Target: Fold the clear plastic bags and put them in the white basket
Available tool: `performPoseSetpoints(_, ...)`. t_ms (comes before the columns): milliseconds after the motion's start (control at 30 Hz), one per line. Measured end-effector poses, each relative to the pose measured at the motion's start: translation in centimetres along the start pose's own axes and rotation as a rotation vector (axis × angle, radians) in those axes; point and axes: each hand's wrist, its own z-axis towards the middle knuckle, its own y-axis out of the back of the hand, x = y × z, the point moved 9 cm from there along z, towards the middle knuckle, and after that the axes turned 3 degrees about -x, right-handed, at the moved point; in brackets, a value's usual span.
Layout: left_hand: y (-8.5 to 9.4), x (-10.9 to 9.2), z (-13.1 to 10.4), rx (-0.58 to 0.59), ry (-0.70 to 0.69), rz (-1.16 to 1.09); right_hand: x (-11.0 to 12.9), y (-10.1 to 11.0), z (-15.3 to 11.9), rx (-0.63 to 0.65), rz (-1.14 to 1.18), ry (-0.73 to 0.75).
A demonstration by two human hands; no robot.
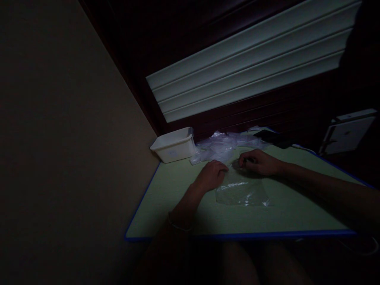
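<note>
A smooth white box [173,149] sits beyond the left hand [212,175]. That hand's fingers bend by the thin, shiny clear bag [242,190]; I can't tell if they grip. The bag lies flat just right of it, seemingly longer sideways. Crinkly bags [218,145] heap beyond both hands. The right hand [257,162], about as near, curls narrow at the bag's far edge; its hold is too dim to tell.

On the table [166,206], a bag [240,192] lies before a heap [219,145], probably more bags, right of a bin [175,149].

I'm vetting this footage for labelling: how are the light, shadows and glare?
Head view: dim overall, lower right nearly black; glints streak the clear plastic; soft shadow on the table below the right forearm; darkness obscures detail at the right hand.
</note>
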Motion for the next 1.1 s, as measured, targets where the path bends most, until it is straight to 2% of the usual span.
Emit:
performPoseSetpoints(300, 0.3, -0.5, 0.0, -0.051, -0.053, -0.051, -1.2, 2.0, 0.2, -0.188, -0.059, -0.010)
performPoseSetpoints(567, -0.4, -0.6, -0.2, -0.014, -0.089, -0.050, -0.9, 1.8, 0.2, -0.132, -0.193, -0.043)
performPoseSetpoints(767, -0.5, -0.6, -0.2, -0.006, -0.085, -0.046, -1.3, 0.8, 0.0, -0.010, -0.284, -0.081)
performPoseSetpoints(900, -0.4, -0.9, -0.2, -0.006, -0.101, -0.049, -1.1, 0.4, 0.0, 0.020, -0.243, -0.071)
performPoseSetpoints(1100, -0.6, -1.0, -0.3, 0.013, -0.092, -0.045, -0.7, -0.1, 0.1, 0.010, -0.053, -0.138)
